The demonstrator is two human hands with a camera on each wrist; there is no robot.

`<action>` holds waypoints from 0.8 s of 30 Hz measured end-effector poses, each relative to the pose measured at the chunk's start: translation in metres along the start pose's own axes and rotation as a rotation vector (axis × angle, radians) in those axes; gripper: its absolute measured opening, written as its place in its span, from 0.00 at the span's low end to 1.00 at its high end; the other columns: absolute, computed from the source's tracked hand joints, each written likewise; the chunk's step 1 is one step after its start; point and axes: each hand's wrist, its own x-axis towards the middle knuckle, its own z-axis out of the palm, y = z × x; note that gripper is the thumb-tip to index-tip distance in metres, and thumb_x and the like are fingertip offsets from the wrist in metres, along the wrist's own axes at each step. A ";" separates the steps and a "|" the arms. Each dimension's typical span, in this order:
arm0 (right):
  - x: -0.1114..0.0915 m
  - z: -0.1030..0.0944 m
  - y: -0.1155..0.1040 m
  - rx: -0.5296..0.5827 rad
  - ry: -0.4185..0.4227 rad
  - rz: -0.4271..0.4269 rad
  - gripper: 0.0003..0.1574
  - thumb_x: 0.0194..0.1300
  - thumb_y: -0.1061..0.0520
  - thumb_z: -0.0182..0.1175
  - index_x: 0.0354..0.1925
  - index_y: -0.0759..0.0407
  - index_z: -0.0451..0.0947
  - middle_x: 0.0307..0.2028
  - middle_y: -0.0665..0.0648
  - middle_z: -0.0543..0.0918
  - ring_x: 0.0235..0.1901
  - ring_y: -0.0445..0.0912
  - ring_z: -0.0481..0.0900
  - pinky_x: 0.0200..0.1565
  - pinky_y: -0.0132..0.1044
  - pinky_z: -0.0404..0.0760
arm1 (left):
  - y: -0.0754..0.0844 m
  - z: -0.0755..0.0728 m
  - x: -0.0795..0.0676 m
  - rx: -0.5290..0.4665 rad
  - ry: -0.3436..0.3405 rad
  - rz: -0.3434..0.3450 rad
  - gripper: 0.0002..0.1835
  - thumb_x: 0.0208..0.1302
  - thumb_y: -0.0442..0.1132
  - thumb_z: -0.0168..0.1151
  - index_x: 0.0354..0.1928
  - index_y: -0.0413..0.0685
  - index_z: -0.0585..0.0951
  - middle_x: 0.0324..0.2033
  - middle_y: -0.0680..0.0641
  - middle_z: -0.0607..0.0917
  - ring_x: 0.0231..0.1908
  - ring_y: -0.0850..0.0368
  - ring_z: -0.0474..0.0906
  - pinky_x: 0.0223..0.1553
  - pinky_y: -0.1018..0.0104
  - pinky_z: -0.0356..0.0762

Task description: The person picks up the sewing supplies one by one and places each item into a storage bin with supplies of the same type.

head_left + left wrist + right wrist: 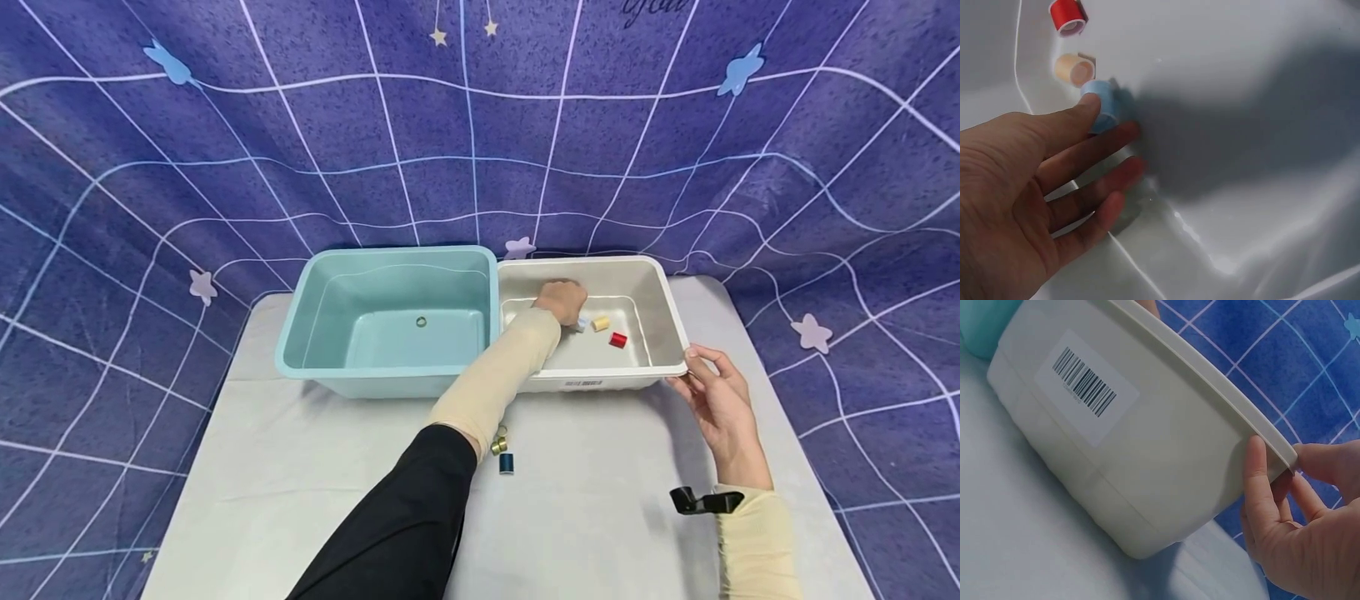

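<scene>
My left hand (561, 302) reaches down into the white bin (667, 308). In the left wrist view its thumb and index finger pinch a light blue thread spool (1107, 103) at the bin's floor; the other fingers are spread beside it. Close by lie a pale yellow thread spool (1074, 69) and a red thread spool (1067, 16), both on their sides. My right hand (723, 408) grips the bin's near right corner. The right wrist view shows its thumb and fingertips at the rim (1241, 415).
A teal bin (390, 372) stands against the white bin's left side, with a small gold ring-like thing (421, 322) on its floor. On the table in front lie a dark blue spool (506, 463) and small gold-coloured pieces (499, 447), partly behind my left sleeve.
</scene>
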 end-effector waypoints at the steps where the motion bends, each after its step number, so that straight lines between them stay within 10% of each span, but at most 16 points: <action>1: 0.000 0.000 0.000 -0.001 0.000 0.001 0.08 0.75 0.66 0.58 0.46 0.56 0.81 0.39 0.55 0.89 0.39 0.44 0.90 0.43 0.34 0.90 | 0.000 0.001 0.000 0.005 -0.002 0.002 0.07 0.67 0.42 0.67 0.46 0.55 0.85 0.55 0.52 0.88 0.56 0.51 0.85 0.56 0.57 0.84; 13: 0.000 0.003 0.003 0.017 -0.002 0.010 0.08 0.75 0.66 0.58 0.46 0.57 0.81 0.39 0.56 0.90 0.39 0.44 0.90 0.42 0.35 0.90 | -0.001 0.010 0.011 0.053 -0.008 -0.011 0.12 0.69 0.39 0.63 0.52 0.58 0.85 0.57 0.53 0.87 0.58 0.51 0.85 0.57 0.57 0.84; 24: 0.002 -0.002 0.003 0.051 -0.019 0.002 0.08 0.75 0.68 0.58 0.47 0.59 0.81 0.39 0.57 0.90 0.38 0.46 0.90 0.41 0.36 0.90 | 0.008 -0.019 -0.001 0.024 0.101 0.022 0.11 0.71 0.36 0.59 0.49 0.57 0.86 0.55 0.52 0.88 0.56 0.51 0.85 0.55 0.55 0.84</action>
